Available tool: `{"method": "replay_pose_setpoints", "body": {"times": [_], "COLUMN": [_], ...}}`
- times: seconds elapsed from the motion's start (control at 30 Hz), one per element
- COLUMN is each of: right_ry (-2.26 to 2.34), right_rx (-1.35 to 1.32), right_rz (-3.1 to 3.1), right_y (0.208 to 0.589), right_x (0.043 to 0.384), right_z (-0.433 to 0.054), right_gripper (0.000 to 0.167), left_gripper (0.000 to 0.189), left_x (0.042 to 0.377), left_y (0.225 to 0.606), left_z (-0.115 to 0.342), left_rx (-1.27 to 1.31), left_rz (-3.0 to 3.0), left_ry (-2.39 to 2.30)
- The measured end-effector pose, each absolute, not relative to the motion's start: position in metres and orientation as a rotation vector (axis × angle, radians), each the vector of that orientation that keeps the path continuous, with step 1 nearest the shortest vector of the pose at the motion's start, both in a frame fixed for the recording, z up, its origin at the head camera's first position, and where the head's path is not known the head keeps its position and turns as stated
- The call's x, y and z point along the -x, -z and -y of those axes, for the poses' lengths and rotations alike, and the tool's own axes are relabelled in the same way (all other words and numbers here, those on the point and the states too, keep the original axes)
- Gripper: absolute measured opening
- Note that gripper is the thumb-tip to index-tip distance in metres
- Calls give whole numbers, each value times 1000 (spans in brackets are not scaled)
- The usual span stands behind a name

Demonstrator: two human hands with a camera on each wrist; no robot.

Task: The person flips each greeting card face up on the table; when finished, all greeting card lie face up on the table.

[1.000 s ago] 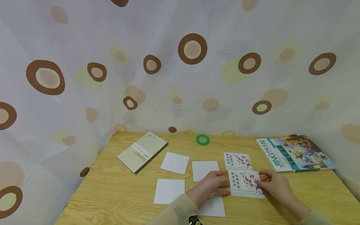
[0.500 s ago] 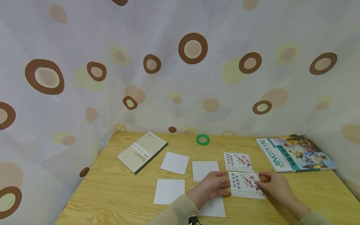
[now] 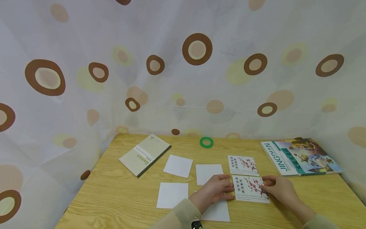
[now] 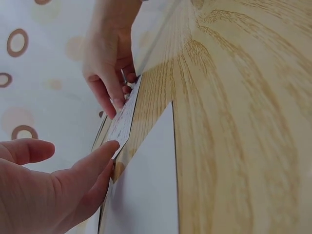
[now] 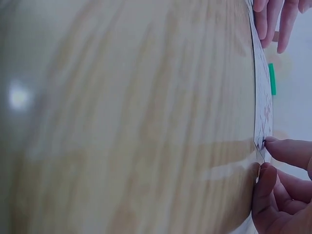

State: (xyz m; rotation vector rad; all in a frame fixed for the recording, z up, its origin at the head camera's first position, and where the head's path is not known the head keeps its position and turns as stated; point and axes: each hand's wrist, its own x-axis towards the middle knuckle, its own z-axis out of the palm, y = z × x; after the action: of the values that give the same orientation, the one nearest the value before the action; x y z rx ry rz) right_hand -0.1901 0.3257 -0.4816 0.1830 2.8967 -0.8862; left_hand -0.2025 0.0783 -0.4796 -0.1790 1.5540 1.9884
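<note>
A white card (image 3: 249,194) printed with pink blossom branches and dark characters lies on the wooden table, right of centre. My right hand (image 3: 281,190) pinches its right edge, with the thumb (image 5: 287,148) on the printed face and the fingers at the rim. At the opposite edge, my left hand (image 3: 213,190) touches the card with extended fingertips; its thumb (image 4: 29,150) stands apart in the left wrist view. Directly behind lies a second card (image 3: 243,164) of the same print, lined up edge to edge with the first. Under my left hand, a blank white card (image 3: 217,212) is partly hidden.
Several more blank white cards lie to the left, among them a tilted one (image 3: 178,166) and a nearer one (image 3: 172,195). A notebook (image 3: 145,155) rests at back left, a green tape roll (image 3: 206,142) at the back, and a colourful book (image 3: 301,156) at back right.
The near printed card has slid slightly toward me, off the lower edge of the far card, which now shows fully. Both hands keep their places on it.
</note>
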Motion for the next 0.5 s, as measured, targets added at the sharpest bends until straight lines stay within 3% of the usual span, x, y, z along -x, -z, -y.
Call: {"method": "replay_pose_setpoints", "body": {"times": [0.23,0.5], "right_ry": [986,1130], "right_rx": [-251,-219], "right_rz": [-2788,-2704], "right_y": [483,475], "right_x": [194,198], "right_z": [-336,-342], "right_gripper": [65,66], "left_gripper": [56,59], "left_x": [201,210], "left_y": [478,478], "left_z": [-74,-55], "left_rx": [172,89], "left_rz": [-1534,-1484], "left_ry": [-2010,-2077]}}
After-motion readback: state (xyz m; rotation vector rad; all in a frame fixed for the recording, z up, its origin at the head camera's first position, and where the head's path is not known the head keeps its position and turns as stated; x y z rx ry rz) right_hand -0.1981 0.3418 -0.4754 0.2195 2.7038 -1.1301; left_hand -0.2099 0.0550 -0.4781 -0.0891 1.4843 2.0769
